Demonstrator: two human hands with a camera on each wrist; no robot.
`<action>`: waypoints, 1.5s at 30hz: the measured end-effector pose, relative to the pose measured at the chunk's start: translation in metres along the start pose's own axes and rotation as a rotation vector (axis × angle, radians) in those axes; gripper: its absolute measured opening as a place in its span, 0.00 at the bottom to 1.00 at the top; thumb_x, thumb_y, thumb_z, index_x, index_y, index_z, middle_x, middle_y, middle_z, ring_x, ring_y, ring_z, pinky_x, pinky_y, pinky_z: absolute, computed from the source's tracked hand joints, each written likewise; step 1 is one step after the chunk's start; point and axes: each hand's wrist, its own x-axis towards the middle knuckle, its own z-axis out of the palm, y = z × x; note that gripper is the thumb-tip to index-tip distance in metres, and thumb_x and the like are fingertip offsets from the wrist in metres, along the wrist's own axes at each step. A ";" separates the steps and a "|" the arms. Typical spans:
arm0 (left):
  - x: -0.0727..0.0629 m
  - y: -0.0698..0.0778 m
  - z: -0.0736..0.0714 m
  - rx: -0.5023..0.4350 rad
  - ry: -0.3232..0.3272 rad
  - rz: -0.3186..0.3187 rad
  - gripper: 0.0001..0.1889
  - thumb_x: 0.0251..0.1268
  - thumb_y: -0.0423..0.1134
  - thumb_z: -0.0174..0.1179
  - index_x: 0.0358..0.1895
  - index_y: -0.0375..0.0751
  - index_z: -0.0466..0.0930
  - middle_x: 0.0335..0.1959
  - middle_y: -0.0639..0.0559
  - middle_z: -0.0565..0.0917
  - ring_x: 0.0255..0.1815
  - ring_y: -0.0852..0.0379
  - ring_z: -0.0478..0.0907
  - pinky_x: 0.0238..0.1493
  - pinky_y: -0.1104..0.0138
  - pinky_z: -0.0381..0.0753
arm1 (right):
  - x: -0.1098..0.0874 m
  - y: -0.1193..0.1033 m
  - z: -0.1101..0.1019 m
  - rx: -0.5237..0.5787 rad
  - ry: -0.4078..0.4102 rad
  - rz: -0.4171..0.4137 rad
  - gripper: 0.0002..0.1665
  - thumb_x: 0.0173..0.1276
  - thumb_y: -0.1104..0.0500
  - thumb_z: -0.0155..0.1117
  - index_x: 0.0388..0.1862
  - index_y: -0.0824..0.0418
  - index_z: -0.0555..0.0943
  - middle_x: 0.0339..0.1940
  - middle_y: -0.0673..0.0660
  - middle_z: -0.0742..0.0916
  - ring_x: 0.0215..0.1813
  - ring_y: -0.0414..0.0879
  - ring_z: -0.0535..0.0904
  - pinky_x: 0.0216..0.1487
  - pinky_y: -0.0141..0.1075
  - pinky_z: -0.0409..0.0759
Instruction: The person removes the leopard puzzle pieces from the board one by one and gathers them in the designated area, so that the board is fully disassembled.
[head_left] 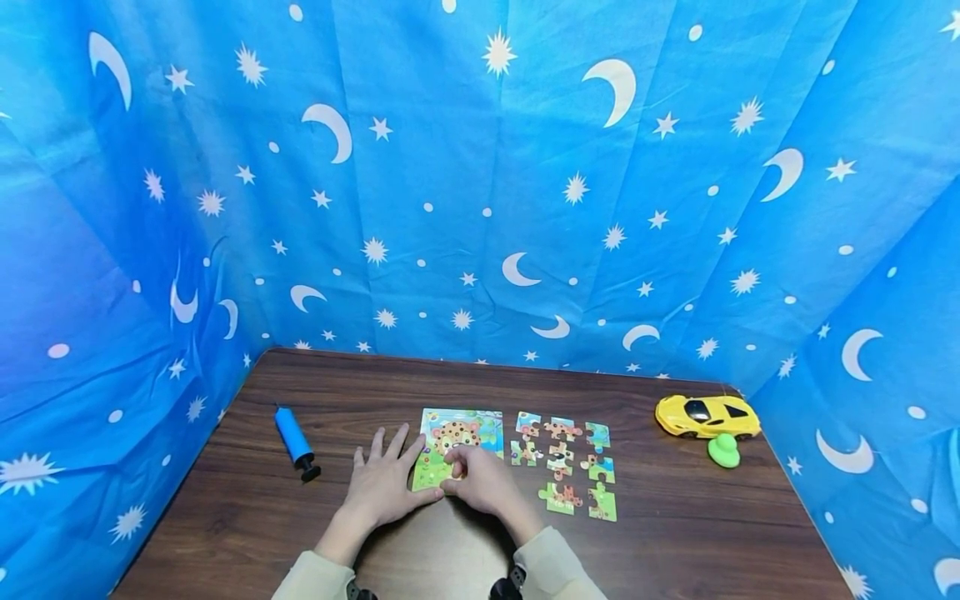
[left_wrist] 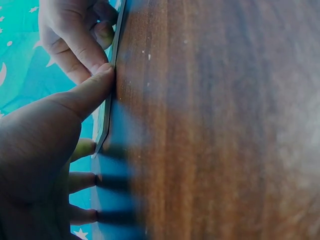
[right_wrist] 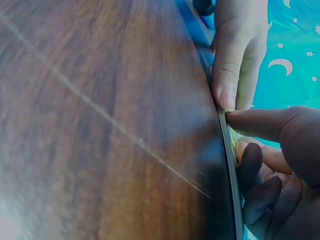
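Observation:
A square puzzle board [head_left: 461,423] with a leopard-face picture lies flat on the table. My left hand [head_left: 382,483] is spread at its lower left, fingers along the left edge and thumb [left_wrist: 102,72] touching the near edge. Over the board's lower middle is my right hand [head_left: 483,479], with its other fingers bent and its thumb [right_wrist: 255,122] meeting the near edge beside the left thumb. Whether a puzzle piece lies under or between the right fingers is hidden. Loose puzzle pieces [head_left: 561,498] stand in rows right of the board.
A blue hand pump [head_left: 292,437] with a black handle lies left of my left hand. At the far right sit a yellow toy car [head_left: 708,417] and, nearer, a green knob-shaped object [head_left: 723,451]. Blue star-patterned cloth [head_left: 450,167] hangs behind the dark wooden table [head_left: 660,542].

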 end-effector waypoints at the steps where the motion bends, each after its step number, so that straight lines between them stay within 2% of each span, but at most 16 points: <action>1: 0.000 0.000 0.000 0.002 -0.002 0.000 0.52 0.56 0.80 0.59 0.81 0.55 0.65 0.82 0.41 0.60 0.80 0.26 0.49 0.70 0.26 0.52 | 0.000 0.000 0.000 -0.004 -0.001 0.003 0.16 0.61 0.58 0.78 0.47 0.59 0.86 0.28 0.42 0.80 0.26 0.35 0.71 0.32 0.33 0.72; 12: -0.001 -0.001 0.000 -0.002 -0.009 -0.001 0.52 0.57 0.80 0.59 0.81 0.56 0.64 0.83 0.42 0.59 0.81 0.27 0.49 0.70 0.26 0.51 | -0.001 -0.004 -0.006 0.046 0.085 -0.021 0.03 0.70 0.58 0.72 0.40 0.54 0.87 0.33 0.40 0.85 0.35 0.36 0.80 0.40 0.38 0.80; 20: -0.001 -0.001 0.002 0.003 -0.009 0.006 0.53 0.56 0.81 0.58 0.81 0.55 0.64 0.83 0.42 0.59 0.81 0.27 0.49 0.69 0.25 0.52 | -0.001 0.000 -0.001 0.072 0.166 -0.014 0.03 0.71 0.59 0.70 0.40 0.57 0.89 0.31 0.40 0.86 0.32 0.33 0.79 0.37 0.34 0.78; 24: -0.002 -0.001 0.002 0.000 -0.006 0.010 0.53 0.56 0.81 0.58 0.81 0.55 0.65 0.83 0.42 0.59 0.81 0.27 0.49 0.69 0.25 0.52 | -0.004 0.003 -0.004 0.126 0.211 -0.011 0.05 0.70 0.62 0.69 0.42 0.57 0.89 0.31 0.44 0.87 0.22 0.35 0.74 0.28 0.33 0.75; 28: -0.002 -0.001 0.002 -0.005 -0.004 0.009 0.53 0.56 0.81 0.58 0.81 0.55 0.65 0.83 0.42 0.59 0.81 0.27 0.49 0.69 0.25 0.52 | -0.010 0.010 -0.014 0.137 0.222 0.015 0.06 0.72 0.61 0.69 0.44 0.56 0.90 0.34 0.45 0.89 0.18 0.36 0.71 0.22 0.33 0.72; 38: 0.000 -0.001 0.002 0.006 -0.004 0.012 0.52 0.57 0.80 0.59 0.82 0.56 0.64 0.83 0.42 0.58 0.81 0.27 0.48 0.71 0.27 0.50 | -0.038 0.036 -0.051 0.153 0.254 0.071 0.05 0.72 0.61 0.69 0.43 0.55 0.89 0.33 0.45 0.87 0.22 0.39 0.75 0.27 0.35 0.75; 45: -0.002 0.000 0.003 -0.002 0.004 0.010 0.52 0.58 0.79 0.60 0.82 0.56 0.63 0.83 0.42 0.57 0.81 0.27 0.47 0.72 0.26 0.46 | -0.056 0.056 -0.072 0.202 0.255 0.162 0.04 0.71 0.63 0.69 0.41 0.57 0.89 0.29 0.47 0.86 0.23 0.42 0.78 0.28 0.35 0.76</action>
